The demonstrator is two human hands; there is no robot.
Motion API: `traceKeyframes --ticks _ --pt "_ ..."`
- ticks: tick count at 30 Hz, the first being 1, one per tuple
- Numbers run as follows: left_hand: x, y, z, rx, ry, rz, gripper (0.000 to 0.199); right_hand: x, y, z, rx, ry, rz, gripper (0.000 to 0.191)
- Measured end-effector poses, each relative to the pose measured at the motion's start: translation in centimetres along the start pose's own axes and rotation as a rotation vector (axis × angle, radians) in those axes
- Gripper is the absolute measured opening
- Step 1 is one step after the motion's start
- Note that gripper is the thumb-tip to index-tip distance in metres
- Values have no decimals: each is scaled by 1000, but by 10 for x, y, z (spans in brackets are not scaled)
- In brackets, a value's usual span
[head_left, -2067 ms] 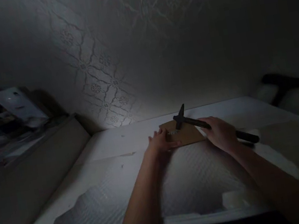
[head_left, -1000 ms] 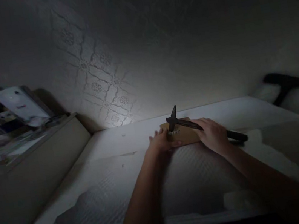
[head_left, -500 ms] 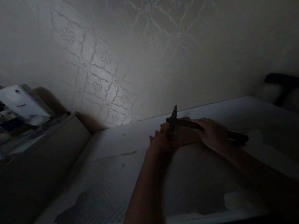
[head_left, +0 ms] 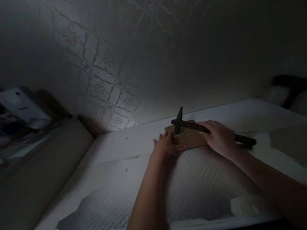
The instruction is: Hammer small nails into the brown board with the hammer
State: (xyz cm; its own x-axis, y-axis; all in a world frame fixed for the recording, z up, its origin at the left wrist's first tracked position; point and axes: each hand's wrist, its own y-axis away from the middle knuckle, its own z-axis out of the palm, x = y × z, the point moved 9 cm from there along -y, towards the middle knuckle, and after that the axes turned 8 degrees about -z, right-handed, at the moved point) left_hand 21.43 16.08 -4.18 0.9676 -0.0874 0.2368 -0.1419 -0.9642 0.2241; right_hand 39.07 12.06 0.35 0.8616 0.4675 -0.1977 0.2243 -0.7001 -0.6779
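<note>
A dark hammer lies across my right hand, whose fingers are wrapped round its handle. Its head hangs over a flat brown board on the white table. Close under the hammer head is a short row of small shiny bits on the board, too small to name. My left hand rests at the board's left side, fingers spread and thumb along the near edge. The hammer's handle end sticks out to the right behind my right hand.
The white table meets a patterned wall. A textured grey sheet covers its near part. A cabinet with a white box and clutter stands left. A dark T-shaped object is at right.
Light on the wall has dimmed, while the table, board and hands look brighter. Hands and hammer have barely shifted.
</note>
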Motion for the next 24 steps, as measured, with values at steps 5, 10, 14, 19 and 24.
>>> traceKeyframes --ticks 5,10,14,19,24 --pt "1 0 0 3 2 9 93 1 1 1 16 0 -5 30" --pt "0 1 1 2 11 7 95 1 0 1 -5 0 -11 31" --pt "0 0 0 7 6 5 92 2 0 0 13 -4 -7 32" --pt "1 0 0 2 -5 11 93 2 0 0 7 -13 -20 32" --pt "0 0 0 2 12 1 95 0 0 -1 7 -14 -12 31"
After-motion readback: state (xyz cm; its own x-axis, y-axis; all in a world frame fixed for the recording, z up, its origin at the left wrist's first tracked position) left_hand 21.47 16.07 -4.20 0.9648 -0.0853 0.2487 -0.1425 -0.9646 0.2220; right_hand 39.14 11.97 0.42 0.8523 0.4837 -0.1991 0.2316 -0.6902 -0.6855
